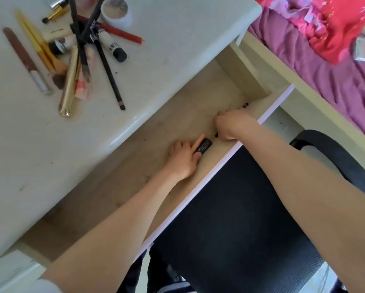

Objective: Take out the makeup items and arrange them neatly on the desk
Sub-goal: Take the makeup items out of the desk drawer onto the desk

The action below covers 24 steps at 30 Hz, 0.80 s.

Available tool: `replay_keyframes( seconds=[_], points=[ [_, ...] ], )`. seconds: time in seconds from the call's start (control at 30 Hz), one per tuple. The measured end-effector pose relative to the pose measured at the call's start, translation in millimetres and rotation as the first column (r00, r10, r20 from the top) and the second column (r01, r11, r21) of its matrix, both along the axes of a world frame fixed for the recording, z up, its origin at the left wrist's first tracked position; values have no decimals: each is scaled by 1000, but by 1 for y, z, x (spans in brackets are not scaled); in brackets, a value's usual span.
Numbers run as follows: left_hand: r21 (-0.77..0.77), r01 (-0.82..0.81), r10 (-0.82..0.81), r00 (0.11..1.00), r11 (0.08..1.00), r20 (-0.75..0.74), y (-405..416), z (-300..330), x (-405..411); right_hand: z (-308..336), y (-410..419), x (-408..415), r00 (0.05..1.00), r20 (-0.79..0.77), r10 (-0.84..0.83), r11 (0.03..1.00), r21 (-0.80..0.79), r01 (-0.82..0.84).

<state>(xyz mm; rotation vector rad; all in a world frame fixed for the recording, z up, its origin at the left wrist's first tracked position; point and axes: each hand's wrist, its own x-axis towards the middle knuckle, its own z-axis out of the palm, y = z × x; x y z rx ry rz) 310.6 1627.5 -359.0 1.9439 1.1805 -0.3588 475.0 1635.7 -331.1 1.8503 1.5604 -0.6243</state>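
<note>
White desk top (156, 66) fills the 10 o'clock half of the head view; below it an open wooden drawer (198, 106) runs diagonally, with a black mesh chair (241, 208) at 5 o'clock and a purple bedspread (325, 66) with a red printed cloth (329, 24) at 2 o'clock. Left hand (184, 159) lies inside the drawer, index finger straight along a short black tube (202, 146) and thumb curled against its near side; the tube carries fine pale lettering, too small to read. Right hand (232, 125) is also in the drawer, just toward 2 o'clock of the left, fingers curled down over a thin black pencil (244, 105) whose ends show on either side of the fist. Makeup pile on the desk at 11 o'clock, heaped and overlapping: 1 brown pen with a silver end (27, 60), 2 yellow-handled brushes (37, 41), 1 gold tube (68, 85), 1 red pencil (122, 33), 1 long black pencil (108, 70), 2 white bottles with black caps (111, 46) bearing black print that cannot be read, 1 white round jar (116, 11), 1 small gold brush (55, 14). Two further black pencils (83, 28) cross the pile; one shows white capitals, not legible. Exact total for the heap cannot be told.
</note>
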Motion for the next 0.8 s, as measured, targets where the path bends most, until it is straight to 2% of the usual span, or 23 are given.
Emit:
replay_keyframes(
  seconds=[0.1, 0.3, 0.47, 0.6, 0.7, 0.73, 0.8],
  points=[
    [-51, 32, -31, 999, 998, 9, -2, -1, 4, -1, 0, 0, 1000, -22, 11, 1000, -13, -11],
    [-137, -21, 19, 1000, 990, -11, -1, -2, -3, 10, -3, 2, 993, -96, -71, 997, -11, 70],
    [-194, -101, 120, 989, 976, 85, -4, 9, -16, 21, -6, -9, 994, -105, -24, 996, 80, 33],
    [-192, -160, 191, 969, 968, 155, -3, 35, -38, 37, -9, -21, 980, -192, -54, 966, 239, 100],
    [-221, -172, 220, 952, 960, 215, 2, 65, -64, 57, -14, -40, 921, -372, -112, 889, 376, 260],
    [-238, -169, 227, 943, 956, 244, 3, 78, -74, 65, -18, -49, 874, -470, -125, 830, 433, 352],
    [-269, -180, 258, 921, 946, 292, 7, 104, -94, 81, -25, -69, 707, -693, -141, 659, 467, 589]
  ],
)
